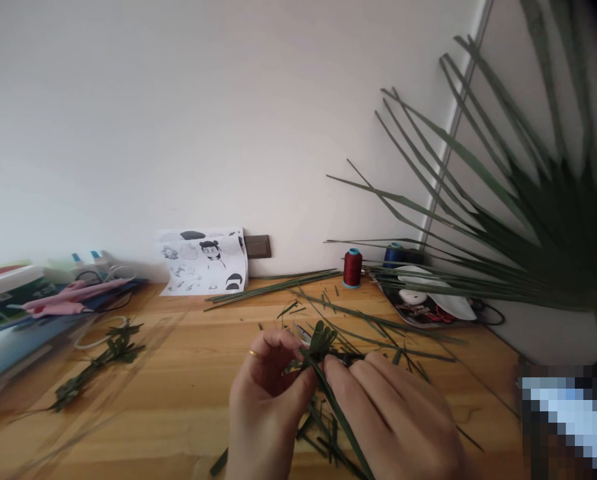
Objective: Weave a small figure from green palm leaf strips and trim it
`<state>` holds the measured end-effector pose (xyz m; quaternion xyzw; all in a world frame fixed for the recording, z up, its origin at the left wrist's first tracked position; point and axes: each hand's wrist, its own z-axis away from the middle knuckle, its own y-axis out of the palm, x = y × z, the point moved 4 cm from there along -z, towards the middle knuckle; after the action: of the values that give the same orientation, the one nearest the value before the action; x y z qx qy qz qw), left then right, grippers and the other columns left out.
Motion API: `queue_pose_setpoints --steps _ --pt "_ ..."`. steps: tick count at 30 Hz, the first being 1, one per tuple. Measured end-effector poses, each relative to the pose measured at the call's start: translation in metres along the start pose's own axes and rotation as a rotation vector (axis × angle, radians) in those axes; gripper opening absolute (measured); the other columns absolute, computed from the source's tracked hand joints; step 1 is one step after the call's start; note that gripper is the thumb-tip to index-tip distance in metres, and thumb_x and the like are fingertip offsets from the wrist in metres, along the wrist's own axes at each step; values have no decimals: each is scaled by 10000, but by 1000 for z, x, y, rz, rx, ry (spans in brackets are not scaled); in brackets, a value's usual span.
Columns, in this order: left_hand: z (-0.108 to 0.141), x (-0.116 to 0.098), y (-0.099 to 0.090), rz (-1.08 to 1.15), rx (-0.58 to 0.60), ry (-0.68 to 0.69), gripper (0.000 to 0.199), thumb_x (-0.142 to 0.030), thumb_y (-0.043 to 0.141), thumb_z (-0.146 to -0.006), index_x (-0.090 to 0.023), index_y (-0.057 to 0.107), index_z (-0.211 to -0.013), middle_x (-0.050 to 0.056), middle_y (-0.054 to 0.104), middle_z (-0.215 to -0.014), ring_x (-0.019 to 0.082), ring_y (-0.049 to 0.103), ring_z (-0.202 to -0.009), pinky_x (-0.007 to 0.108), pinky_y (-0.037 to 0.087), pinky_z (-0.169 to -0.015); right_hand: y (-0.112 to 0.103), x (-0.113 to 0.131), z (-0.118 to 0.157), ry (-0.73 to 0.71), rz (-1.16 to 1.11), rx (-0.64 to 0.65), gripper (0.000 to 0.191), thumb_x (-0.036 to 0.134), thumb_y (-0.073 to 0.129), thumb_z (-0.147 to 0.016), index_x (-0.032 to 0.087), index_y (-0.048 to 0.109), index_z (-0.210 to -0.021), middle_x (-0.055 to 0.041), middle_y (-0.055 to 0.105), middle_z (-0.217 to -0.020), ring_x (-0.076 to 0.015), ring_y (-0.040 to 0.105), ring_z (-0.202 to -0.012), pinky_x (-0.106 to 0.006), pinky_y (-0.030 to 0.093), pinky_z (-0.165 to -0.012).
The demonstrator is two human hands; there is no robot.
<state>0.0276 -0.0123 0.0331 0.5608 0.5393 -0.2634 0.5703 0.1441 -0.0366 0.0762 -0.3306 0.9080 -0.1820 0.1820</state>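
Note:
My left hand [268, 393], with a ring on one finger, pinches the base of a small green piece folded from palm leaf [322, 339]. Loops of leaf stand up from its top. My right hand [393, 407] is closed beside it, its fingertips against a long leaf strip [341, 417] that runs from the piece down toward me. The right fingertips are partly hidden behind the hand. Just behind the piece, the metal tip of what may be scissors [302, 333] shows. Cut leaf scraps [328, 440] lie under both hands.
A finished-looking leaf sprig [98, 363] lies left, near a pink glue gun [68, 297]. A printed sheet [206, 263] leans on the wall. A dark red thread spool [352, 268] and a cluttered tray [428, 313] stand behind. A large palm leaf [543, 227] spreads at right.

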Motion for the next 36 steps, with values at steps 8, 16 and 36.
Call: queue_pose_setpoints --steps 8,16,36 --pt "1 -4 0 -16 -6 43 197 -72 687 -582 -182 574 -700 -28 607 -691 102 593 -646 174 491 -597 0 -9 2 116 -155 100 308 93 348 -849 90 655 -827 -45 571 -578 -151 551 -548 -264 450 -488" --pt "0 -4 -1 5 8 52 192 -62 684 -595 -184 583 -702 -37 608 -688 84 589 -647 140 483 -588 1 -15 4 277 -306 132 273 142 363 -869 140 631 -823 -40 609 -656 -149 575 -616 -237 474 -533" --pt "3 -5 0 38 -17 85 184 -60 677 -596 -189 588 -692 -27 612 -683 99 599 -624 163 497 -573 12 -19 11 202 -316 -49 113 113 501 -787 161 603 -802 13 588 -596 -100 563 -530 -212 422 -510"
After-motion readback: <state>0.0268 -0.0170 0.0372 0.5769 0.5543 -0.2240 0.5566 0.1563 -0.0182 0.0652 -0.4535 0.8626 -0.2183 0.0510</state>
